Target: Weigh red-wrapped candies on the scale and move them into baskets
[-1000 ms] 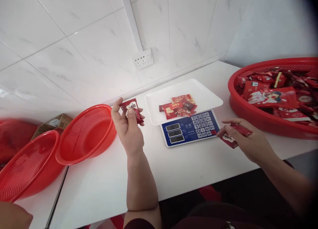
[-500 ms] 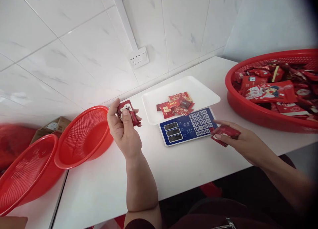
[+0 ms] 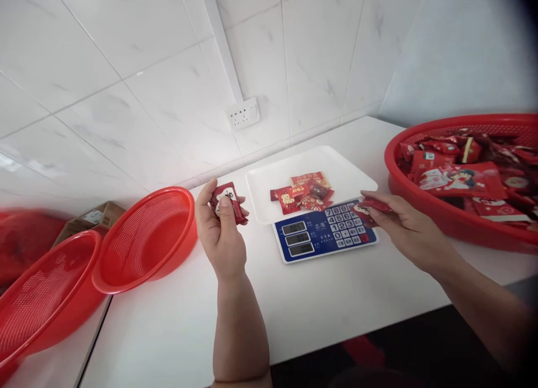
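My left hand [image 3: 225,225], left of the scale, is closed on several stacked red candy packets [image 3: 230,202], thumb pressed on the top one. Over the scale's keypad, my right hand [image 3: 403,225] pinches a red candy packet [image 3: 372,207] between thumb and fingers. The digital scale [image 3: 309,253] has a blue panel with number keys and three small displays. Its white tray [image 3: 264,180] holds several loose red packets [image 3: 305,193] in a small overlapping pile.
A large red basket [image 3: 393,169] full of wrapped packets stands at the right. Two red plastic baskets, a nearer one [image 3: 101,270] and one beside it [image 3: 191,208], sit at the left, with a cardboard box [image 3: 107,214] behind. A wall socket [image 3: 244,114] is above the table.
My right hand has raised its packet and tilted it over the keypad. The left hand still grips its stack. The whole view has shifted slightly.
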`<state>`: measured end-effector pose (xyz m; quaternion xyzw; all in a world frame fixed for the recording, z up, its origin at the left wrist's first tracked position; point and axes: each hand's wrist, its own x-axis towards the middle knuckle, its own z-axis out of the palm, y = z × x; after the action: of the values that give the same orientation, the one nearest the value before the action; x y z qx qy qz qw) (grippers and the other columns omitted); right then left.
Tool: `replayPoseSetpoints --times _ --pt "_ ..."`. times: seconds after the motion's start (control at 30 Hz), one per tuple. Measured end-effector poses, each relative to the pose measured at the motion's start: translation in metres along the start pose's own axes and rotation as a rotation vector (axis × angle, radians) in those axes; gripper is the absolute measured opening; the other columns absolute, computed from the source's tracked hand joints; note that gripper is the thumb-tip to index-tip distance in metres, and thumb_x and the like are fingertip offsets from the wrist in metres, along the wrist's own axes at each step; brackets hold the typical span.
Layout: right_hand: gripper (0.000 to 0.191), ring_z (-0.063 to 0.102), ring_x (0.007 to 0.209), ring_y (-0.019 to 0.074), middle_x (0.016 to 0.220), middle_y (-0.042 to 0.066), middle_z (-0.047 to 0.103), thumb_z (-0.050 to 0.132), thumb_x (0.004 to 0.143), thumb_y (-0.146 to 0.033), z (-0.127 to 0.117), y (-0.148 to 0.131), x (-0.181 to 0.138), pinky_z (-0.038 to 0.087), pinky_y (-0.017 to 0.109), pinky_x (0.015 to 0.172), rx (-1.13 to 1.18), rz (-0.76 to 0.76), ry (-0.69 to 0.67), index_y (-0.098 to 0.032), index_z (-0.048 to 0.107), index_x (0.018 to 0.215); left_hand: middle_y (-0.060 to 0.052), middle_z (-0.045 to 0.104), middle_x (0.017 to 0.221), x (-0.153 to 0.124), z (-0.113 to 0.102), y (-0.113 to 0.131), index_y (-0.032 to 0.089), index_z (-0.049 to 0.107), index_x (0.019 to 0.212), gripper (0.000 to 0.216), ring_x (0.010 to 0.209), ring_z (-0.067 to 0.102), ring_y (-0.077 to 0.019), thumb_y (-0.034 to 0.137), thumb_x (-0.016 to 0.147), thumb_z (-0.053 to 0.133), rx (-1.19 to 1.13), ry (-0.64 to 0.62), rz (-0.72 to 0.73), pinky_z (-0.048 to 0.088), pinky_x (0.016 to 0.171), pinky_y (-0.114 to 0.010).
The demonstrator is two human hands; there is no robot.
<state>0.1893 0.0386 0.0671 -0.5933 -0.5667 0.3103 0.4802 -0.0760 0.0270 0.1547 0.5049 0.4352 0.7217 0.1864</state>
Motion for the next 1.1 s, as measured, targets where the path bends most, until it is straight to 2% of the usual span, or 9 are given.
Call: replayPoseSetpoints --times 0.1,0.2,0.37,0.53,0.73,0.87,0.97,1.1 --pt "0.042 0.053 0.116 0.0257 0.119 0.009 0.055 0.041 0.089 -0.044 0.006 -0.007 0.028 0.042 0.045 0.102 -0.262 -0.238 0.019 -0.026 0.058 0.124 -0.003 0.063 0.083 0.000 0.000 0.001 0.022 0.055 0.118 0.030 0.066 0.061 -0.0107 0.031 0.090 0.053 -0.009 0.002 -0.010 0.048 0.052 -0.020" --pt "0.045 0.052 0.119 0.0250 0.123 0.010 0.052 0.032 0.092 -0.038 0.019 -0.010 0.055 0.043 0.042 0.102 -0.401 -0.344 0.000 -0.024 0.054 0.130 -0.004 0.063 0.085 0.000 -0.001 0.003 0.022 0.055 0.118 0.030 0.067 0.062 -0.0112 0.033 0.090 0.054 -0.009 0.011 -0.025 0.048 0.052 -0.020" --pt "0.048 0.053 0.119 0.0260 0.133 0.010 0.050 0.029 0.093 -0.039 0.042 -0.013 0.081 0.047 0.042 0.098 -0.533 -0.331 -0.082 -0.024 0.050 0.134 -0.003 0.064 0.082 -0.001 -0.004 0.005 0.022 0.056 0.117 0.030 0.062 0.061 -0.0098 0.034 0.090 0.054 -0.009 0.007 -0.077 0.050 0.052 -0.020" --pt "0.049 0.052 0.121 0.0263 0.134 0.009 0.053 0.034 0.093 -0.045 0.049 -0.015 0.083 0.048 0.044 0.096 -0.545 -0.385 -0.147 -0.024 0.050 0.134 -0.004 0.064 0.083 -0.001 -0.005 0.006 0.022 0.057 0.116 0.029 0.070 0.064 -0.0125 0.033 0.090 0.055 -0.024 0.004 -0.075 0.051 0.053 -0.020" --pt "0.044 0.043 0.128 0.0289 0.134 0.010 0.053 0.043 0.088 -0.042 0.060 -0.022 0.085 0.040 0.050 0.102 -0.653 -0.486 -0.234 -0.021 0.060 0.123 -0.003 0.064 0.085 -0.002 -0.007 0.009 0.023 0.057 0.116 0.027 0.071 0.064 -0.0116 0.030 0.090 0.054 -0.042 0.001 -0.020 0.052 0.054 -0.020" --pt "0.040 0.037 0.132 0.0340 0.136 0.009 0.052 0.045 0.086 -0.039 0.070 -0.029 0.091 0.040 0.056 0.098 -0.761 -0.494 -0.333 -0.021 0.065 0.116 -0.004 0.064 0.087 -0.002 -0.009 0.010 0.023 0.057 0.116 0.027 0.072 0.064 -0.0122 0.030 0.091 0.053 -0.038 -0.013 -0.010 0.052 0.054 -0.020" --pt "0.033 0.044 0.126 0.0334 0.126 0.010 0.059 0.049 0.084 -0.038 0.071 -0.037 0.093 0.043 0.053 0.095 -0.747 -0.488 -0.377 -0.021 0.067 0.105 -0.004 0.064 0.090 -0.003 -0.009 0.011 0.023 0.057 0.116 0.027 0.073 0.064 -0.0122 0.029 0.090 0.053 -0.038 -0.017 0.015 0.051 0.054 -0.020" --pt "0.020 0.056 0.106 0.0272 0.108 0.008 0.064 0.052 0.082 -0.034 0.066 -0.051 0.085 0.047 0.045 0.086 -0.637 -0.411 -0.331 -0.021 0.064 0.092 -0.004 0.064 0.095 -0.003 -0.008 0.011 0.024 0.057 0.116 0.026 0.076 0.064 -0.0129 0.028 0.090 0.054 -0.035 -0.020 0.051 0.052 0.055 -0.021"
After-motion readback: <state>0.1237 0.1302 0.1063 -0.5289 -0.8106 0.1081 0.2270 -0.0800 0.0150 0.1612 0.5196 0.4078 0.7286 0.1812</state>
